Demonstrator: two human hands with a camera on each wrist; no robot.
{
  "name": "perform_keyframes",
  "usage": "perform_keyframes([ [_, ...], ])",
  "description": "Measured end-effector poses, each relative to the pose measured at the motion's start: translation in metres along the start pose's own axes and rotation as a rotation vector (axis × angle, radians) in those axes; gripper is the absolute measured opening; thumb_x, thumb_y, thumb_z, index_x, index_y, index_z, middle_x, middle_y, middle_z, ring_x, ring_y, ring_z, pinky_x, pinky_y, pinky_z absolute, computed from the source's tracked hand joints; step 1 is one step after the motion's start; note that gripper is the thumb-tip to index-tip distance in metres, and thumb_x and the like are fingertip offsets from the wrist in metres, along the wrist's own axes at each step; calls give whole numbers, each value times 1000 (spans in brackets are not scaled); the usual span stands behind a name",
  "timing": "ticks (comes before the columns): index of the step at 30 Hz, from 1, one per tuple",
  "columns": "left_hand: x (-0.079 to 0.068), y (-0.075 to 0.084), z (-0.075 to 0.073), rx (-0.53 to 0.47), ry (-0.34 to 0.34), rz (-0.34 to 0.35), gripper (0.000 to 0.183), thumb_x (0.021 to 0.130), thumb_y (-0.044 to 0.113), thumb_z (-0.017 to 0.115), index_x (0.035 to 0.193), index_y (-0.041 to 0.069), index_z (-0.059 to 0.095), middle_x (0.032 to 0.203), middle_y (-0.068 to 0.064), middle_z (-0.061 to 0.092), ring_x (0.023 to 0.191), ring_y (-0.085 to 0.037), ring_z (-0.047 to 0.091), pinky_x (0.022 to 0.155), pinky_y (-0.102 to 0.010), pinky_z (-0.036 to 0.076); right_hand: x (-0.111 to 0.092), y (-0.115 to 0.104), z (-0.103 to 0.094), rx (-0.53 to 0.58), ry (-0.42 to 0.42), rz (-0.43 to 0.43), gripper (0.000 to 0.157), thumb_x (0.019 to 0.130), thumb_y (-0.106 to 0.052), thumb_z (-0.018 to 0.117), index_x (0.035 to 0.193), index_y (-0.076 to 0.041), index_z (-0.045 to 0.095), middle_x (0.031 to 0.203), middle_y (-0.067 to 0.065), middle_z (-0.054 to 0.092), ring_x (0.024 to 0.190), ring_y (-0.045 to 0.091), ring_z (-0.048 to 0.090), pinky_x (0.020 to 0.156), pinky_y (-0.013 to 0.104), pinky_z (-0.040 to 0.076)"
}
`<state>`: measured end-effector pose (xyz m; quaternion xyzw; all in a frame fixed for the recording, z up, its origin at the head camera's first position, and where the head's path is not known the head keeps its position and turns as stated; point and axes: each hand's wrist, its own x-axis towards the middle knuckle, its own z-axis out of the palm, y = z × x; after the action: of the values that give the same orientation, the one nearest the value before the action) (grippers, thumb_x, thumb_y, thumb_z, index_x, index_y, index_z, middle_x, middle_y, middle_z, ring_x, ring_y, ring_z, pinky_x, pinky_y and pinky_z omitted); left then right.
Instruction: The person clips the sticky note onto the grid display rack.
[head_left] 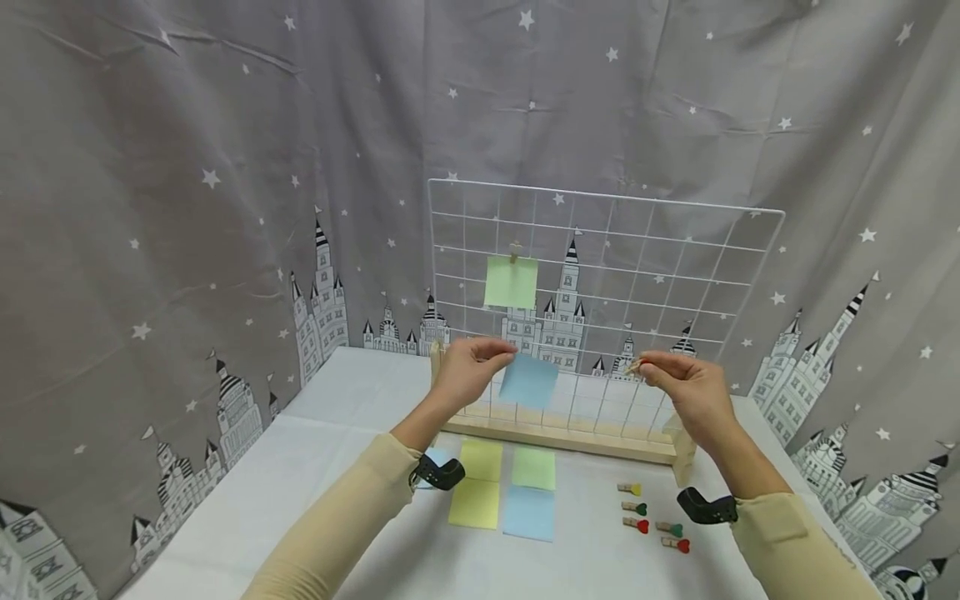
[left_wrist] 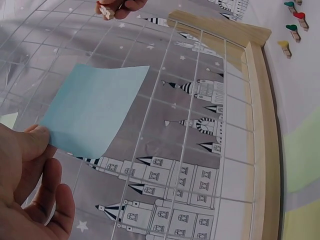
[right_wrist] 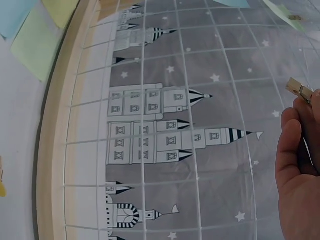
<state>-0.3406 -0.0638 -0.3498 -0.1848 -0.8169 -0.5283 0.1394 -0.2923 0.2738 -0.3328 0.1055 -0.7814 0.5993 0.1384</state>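
Between thumb and fingertips my left hand (head_left: pixel 474 372) pinches a blue sticky note (head_left: pixel 528 382) by its upper left corner, in front of the white wire grid (head_left: pixel 608 290). In the left wrist view the blue note (left_wrist: pixel 97 110) hangs flat and uncreased. My right hand (head_left: pixel 693 395) pinches a small wooden clothespin (head_left: pixel 634 367) to the right of the note, apart from it. The clothespin's wooden tip (right_wrist: pixel 299 89) sticks out past the fingers in the right wrist view. Higher on the grid, a green note (head_left: pixel 511 282) hangs from a clothespin (head_left: pixel 514 252).
Yellow notes (head_left: pixel 474 504), a green note (head_left: pixel 534 468) and a blue note (head_left: pixel 529 513) lie on the white table (head_left: pixel 315 500). Several clothespins with coloured hearts, one red (head_left: pixel 676 545), lie at the right. The grid stands in a wooden base (head_left: pixel 562 437) before a grey curtain (head_left: pixel 375 108).
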Motion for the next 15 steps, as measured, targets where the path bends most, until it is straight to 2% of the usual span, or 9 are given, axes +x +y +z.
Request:
perform_keyframes([
  [7,-1,8,8,-33,-24,-7,14,98,24,72,109,21,81,115,3,78,105,-18,70,82,-35,58,-1,-5,4,-21,16,6,38,96,-21,74,124,4,70,91,-25,74,89,-1,70,85,12,53],
  [15,8,16,13,-43,-27,1,17,98,26,72,112,21,81,116,5,78,103,-16,72,82,-36,59,7,-16,2,-27,17,-59,39,98,-19,72,125,8,68,93,-25,74,89,-3,70,86,13,54],
])
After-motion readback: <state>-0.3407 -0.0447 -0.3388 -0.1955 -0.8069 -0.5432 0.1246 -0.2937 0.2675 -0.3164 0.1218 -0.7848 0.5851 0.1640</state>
